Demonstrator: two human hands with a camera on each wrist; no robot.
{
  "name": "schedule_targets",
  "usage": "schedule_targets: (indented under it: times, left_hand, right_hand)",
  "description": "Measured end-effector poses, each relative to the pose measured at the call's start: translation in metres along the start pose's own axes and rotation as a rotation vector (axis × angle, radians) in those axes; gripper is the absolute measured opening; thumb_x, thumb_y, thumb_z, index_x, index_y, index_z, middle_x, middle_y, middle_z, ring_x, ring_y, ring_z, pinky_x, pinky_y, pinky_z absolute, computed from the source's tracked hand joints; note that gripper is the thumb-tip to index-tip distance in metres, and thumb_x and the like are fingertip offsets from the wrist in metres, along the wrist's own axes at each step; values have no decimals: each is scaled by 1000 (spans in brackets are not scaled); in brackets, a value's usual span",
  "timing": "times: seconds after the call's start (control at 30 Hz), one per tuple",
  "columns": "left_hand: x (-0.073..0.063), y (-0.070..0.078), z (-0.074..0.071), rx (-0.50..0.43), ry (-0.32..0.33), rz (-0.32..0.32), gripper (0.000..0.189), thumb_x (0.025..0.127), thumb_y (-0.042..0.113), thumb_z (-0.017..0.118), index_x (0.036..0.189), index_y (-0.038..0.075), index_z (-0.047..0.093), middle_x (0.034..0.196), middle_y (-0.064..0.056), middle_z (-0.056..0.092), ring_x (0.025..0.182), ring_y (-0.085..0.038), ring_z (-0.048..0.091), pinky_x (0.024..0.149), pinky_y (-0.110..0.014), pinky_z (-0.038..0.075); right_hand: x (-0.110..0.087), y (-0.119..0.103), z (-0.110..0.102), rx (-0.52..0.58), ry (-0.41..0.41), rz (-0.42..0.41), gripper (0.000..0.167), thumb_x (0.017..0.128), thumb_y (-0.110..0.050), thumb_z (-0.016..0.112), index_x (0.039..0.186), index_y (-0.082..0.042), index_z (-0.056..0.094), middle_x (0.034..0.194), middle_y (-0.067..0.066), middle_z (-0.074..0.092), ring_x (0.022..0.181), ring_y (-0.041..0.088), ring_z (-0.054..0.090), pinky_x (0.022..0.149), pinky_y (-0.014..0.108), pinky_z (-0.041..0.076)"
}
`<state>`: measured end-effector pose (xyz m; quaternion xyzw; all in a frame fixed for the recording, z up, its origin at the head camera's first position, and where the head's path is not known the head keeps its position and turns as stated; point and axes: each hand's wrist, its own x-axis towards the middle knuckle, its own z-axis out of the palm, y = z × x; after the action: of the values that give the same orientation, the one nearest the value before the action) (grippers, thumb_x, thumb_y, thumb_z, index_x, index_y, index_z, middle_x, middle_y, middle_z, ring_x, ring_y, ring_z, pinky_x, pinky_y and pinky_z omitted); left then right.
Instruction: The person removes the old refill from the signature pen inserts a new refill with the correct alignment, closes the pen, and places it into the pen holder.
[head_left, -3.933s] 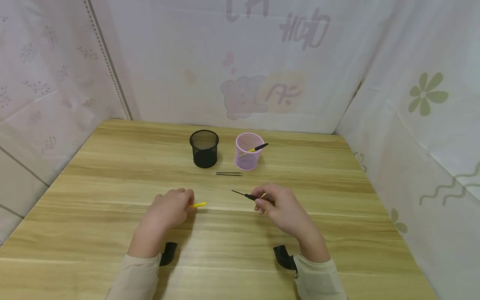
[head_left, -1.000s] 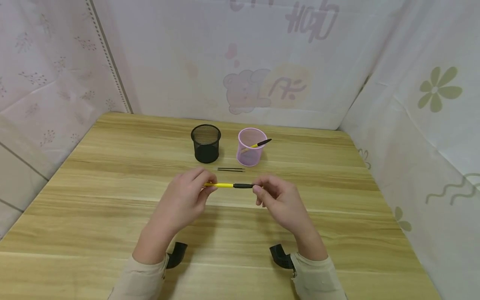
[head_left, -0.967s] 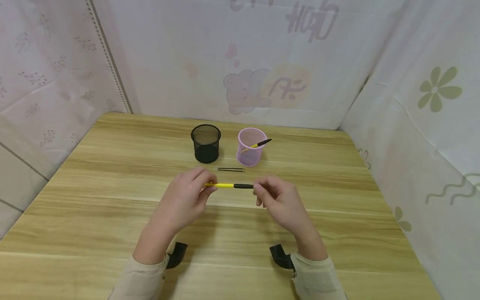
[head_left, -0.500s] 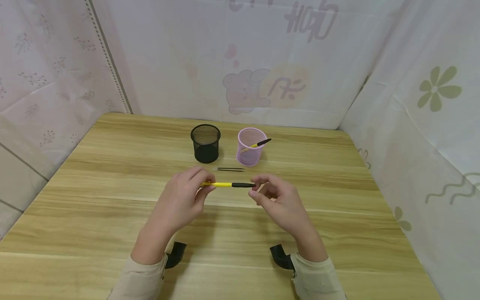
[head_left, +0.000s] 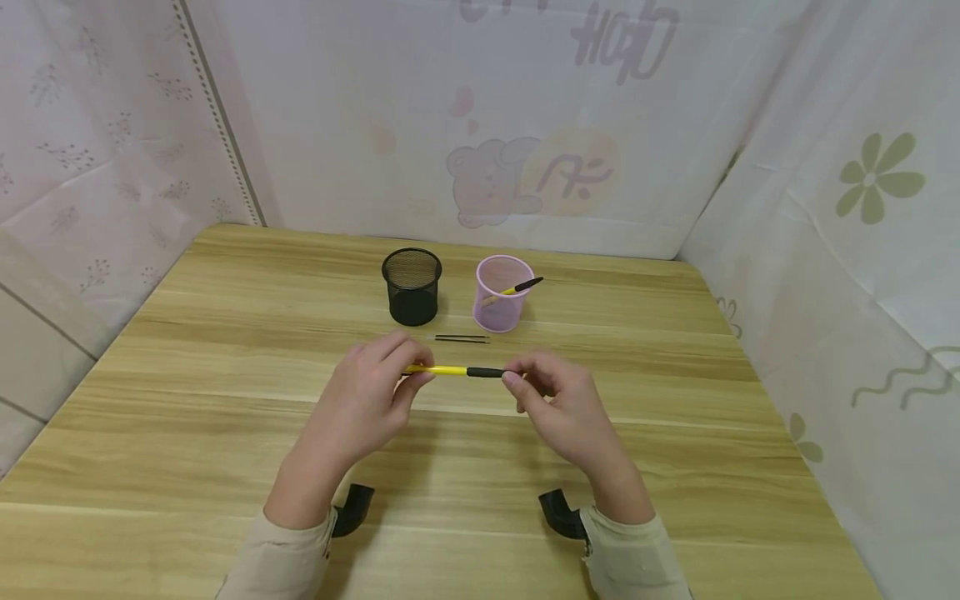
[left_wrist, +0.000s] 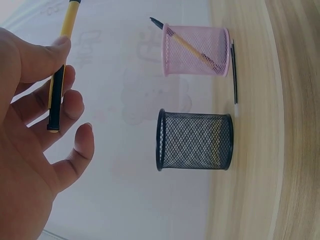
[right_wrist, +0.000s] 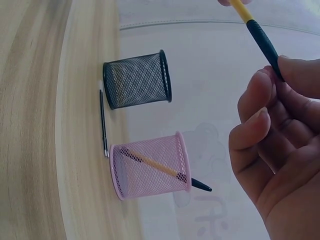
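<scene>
A yellow ballpoint pen (head_left: pixel 447 371) with a black grip section is held level above the table between both hands. Thumb and fingers of my left hand (head_left: pixel 371 392) pinch its yellow barrel; in the left wrist view the pen's black clip end (left_wrist: pixel 55 107) lies beneath the thumb. My right hand (head_left: pixel 558 400) pinches the black tip end, and the very point is hidden by those fingertips in the head view. Just beyond the pen, two thin black pen refills (head_left: pixel 461 338) lie side by side on the table.
Behind the refills stand a black mesh cup (head_left: pixel 412 304) and, to its right, a pink mesh cup (head_left: pixel 498 312). A second yellow and black pen (head_left: pixel 528 284) leans out of the pink one. Patterned curtains (head_left: pixel 337 108) enclose the wooden table (head_left: pixel 225 350).
Earlier the hands were apart, the left with a yellow barrel, the right with a black piece with a refill; now these form one pen. Lately the right fingers loosened, then pinched the tip again.
</scene>
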<state>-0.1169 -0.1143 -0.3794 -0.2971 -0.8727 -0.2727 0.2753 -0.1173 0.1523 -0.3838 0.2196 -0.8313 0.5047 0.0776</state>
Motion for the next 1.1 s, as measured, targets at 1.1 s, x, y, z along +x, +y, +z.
schedule_targets:
  times: [1.1]
  left_hand:
    - [0, 0, 2, -28, 13, 28, 18, 90, 6, 84, 100, 10, 70, 93, 2, 70, 75, -13, 59, 71, -39, 53]
  right_hand:
    - [-1, 0, 3, -36, 31, -133, 3, 100, -4, 73, 102, -6, 73, 76, 1, 65, 61, 7, 57, 53, 26, 46]
